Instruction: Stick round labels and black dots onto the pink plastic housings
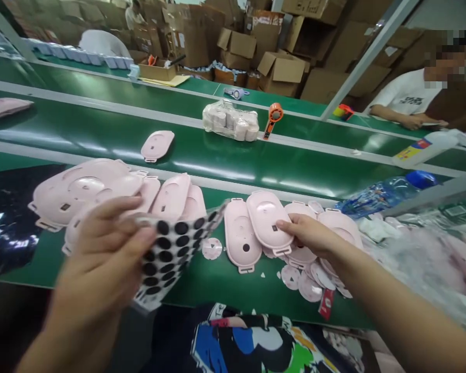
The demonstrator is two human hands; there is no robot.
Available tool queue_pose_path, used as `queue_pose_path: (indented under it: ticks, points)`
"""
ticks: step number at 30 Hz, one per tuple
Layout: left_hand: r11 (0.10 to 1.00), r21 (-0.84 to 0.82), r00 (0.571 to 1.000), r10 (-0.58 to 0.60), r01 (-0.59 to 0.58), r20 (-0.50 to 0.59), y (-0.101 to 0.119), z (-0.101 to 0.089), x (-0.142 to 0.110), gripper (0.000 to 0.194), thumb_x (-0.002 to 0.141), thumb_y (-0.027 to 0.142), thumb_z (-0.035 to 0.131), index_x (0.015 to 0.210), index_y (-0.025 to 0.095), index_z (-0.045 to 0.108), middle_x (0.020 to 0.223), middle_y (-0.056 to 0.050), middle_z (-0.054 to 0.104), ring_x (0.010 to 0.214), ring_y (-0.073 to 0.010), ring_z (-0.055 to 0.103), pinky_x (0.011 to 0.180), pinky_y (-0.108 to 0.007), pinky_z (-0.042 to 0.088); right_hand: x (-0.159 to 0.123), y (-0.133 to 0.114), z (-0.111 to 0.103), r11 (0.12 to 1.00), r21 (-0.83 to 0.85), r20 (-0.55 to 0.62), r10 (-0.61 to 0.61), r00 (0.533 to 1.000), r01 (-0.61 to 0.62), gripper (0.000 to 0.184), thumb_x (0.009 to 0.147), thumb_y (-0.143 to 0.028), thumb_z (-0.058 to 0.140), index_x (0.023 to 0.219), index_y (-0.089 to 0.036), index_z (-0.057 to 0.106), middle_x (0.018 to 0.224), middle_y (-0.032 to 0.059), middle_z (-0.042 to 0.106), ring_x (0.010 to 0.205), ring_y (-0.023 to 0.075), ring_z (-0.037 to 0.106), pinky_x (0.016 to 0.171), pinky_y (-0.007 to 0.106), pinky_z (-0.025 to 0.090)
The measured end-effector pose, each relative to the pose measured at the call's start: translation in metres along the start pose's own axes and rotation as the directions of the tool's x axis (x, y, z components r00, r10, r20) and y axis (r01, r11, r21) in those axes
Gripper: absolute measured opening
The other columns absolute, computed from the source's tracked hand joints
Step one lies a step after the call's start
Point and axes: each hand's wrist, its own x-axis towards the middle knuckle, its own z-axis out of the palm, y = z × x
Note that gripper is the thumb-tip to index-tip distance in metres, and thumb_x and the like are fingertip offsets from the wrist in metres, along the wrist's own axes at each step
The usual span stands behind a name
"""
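Note:
My left hand [97, 259] pinches a sheet of black round stickers [173, 254], which bends away to the right. With my right hand [303, 233] I grip the right edge of a pink plastic cover [267, 215], one fingertip by its small dark square. This cover partly overlaps another pink cover [238, 228] that bears a black dot near its lower end. More pink covers [85, 184] are piled behind my left hand, and others [339, 228] lie beyond my right wrist. The underside of the held cover is hidden.
Round pink discs [309, 287] and a red tag [326, 304] lie near the front edge. A water bottle [388, 194] and plastic bags [423, 259] are at right. On the green belt [202, 155] sits a single cover [157, 145]. A co-worker [407, 98] sits across.

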Motion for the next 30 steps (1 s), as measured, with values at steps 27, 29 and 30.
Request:
queue_pose_path:
  ticks: [27, 29, 30]
  points:
    - [0.851, 0.319, 0.655, -0.524, 0.416, 0.544, -0.051, 0.056, -0.033, 0.024, 0.083, 0.034, 0.068, 0.097, 0.020, 0.055, 0.060, 0.005, 0.056, 0.051, -0.0092, 0.046, 0.051, -0.020, 0.033, -0.099, 0.015, 0.032, -0.325, -0.669, 0.455, -0.890, 0.022, 0.669, 0.017, 0.091, -0.016, 0.055, 0.090, -0.029, 0.066, 0.089, -0.0083, 0.073, 0.082, 0.0150, 0.061, 0.085, 0.038, 0.043]
    - [0.853, 0.450, 0.666, -0.498, 0.262, 0.556, -0.057, 0.056, -0.029, 0.013, 0.087, 0.032, 0.062, 0.091, 0.020, 0.064, 0.078, -0.003, 0.067, 0.072, -0.0156, 0.061, 0.067, -0.027, 0.046, -0.093, 0.019, 0.021, -0.077, -0.684, 0.283, -0.945, 0.166, 0.725, 0.019, 0.092, -0.016, 0.052, 0.088, -0.030, 0.064, 0.086, -0.0060, 0.072, 0.081, 0.0156, 0.063, 0.080, 0.036, 0.047]
    - [0.838, 0.522, 0.669, -0.480, 0.160, 0.567, -0.059, 0.057, -0.028, 0.013, 0.089, 0.030, 0.059, 0.089, 0.021, 0.068, 0.087, -0.004, 0.070, 0.082, -0.0182, 0.064, 0.075, -0.030, 0.048, -0.087, 0.020, 0.016, 0.114, -0.683, 0.146, -0.946, 0.288, 0.721, 0.018, 0.091, -0.016, 0.052, 0.087, -0.029, 0.064, 0.085, -0.0036, 0.072, 0.082, 0.0165, 0.063, 0.077, 0.035, 0.048]
